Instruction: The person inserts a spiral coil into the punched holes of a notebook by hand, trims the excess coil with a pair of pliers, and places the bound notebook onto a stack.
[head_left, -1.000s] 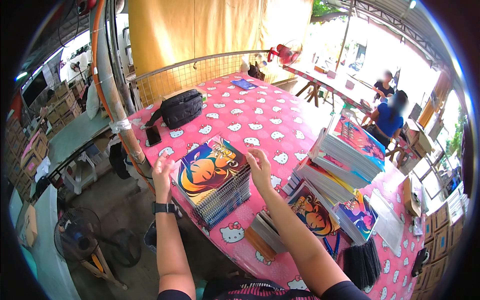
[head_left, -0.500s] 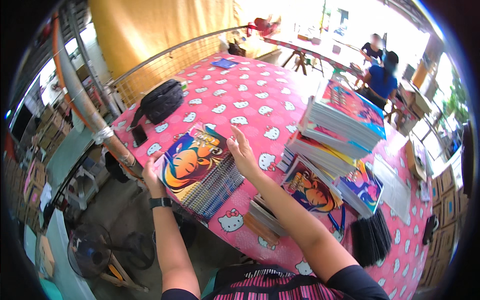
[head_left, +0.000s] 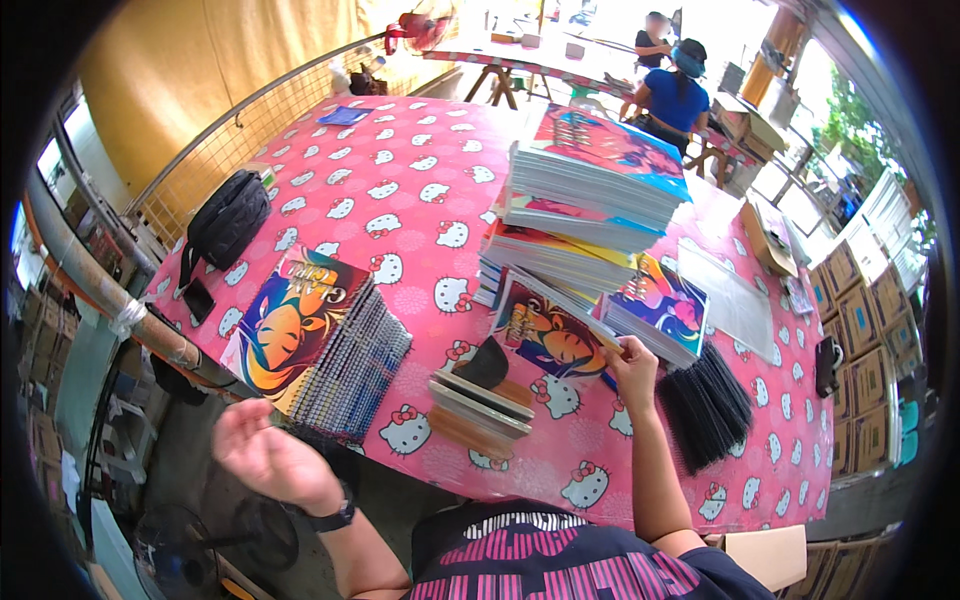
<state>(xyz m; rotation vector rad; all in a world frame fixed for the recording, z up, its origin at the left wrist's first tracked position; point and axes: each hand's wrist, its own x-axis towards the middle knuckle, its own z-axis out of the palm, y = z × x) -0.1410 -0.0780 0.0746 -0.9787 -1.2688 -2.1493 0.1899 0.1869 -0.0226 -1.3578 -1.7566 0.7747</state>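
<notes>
A stack of spiral-bound notebooks point(head_left: 345, 370) with a colourful illustrated cover sits at the table's front left. My left hand point(head_left: 275, 455) hovers just off its near corner, fingers loosely bent and apart, holding nothing. At the middle right, my right hand point(head_left: 632, 372) pinches the right edge of a dark-covered book point(head_left: 550, 335) with a similar face picture. That book leans against the tall piles of books point(head_left: 590, 215). A bit of blue tool point(head_left: 608, 381) shows beside my right fingers, mostly hidden. Nearer to me lie wooden blocks point(head_left: 480, 415) and a bundle of black spiral coils point(head_left: 705, 408).
The table has a pink patterned cover point(head_left: 400, 225). A black bag point(head_left: 228, 220) and a phone point(head_left: 198, 300) lie at its left. Clear plastic sheets point(head_left: 730, 295) lie at the right. A metal pole point(head_left: 130, 310) stands along the left edge. Two people point(head_left: 675, 95) are at a farther table.
Both hands have left the notebook stack. My left hand has drawn back toward me, and my right hand has moved right to the dark-covered book. The view has turned right.
</notes>
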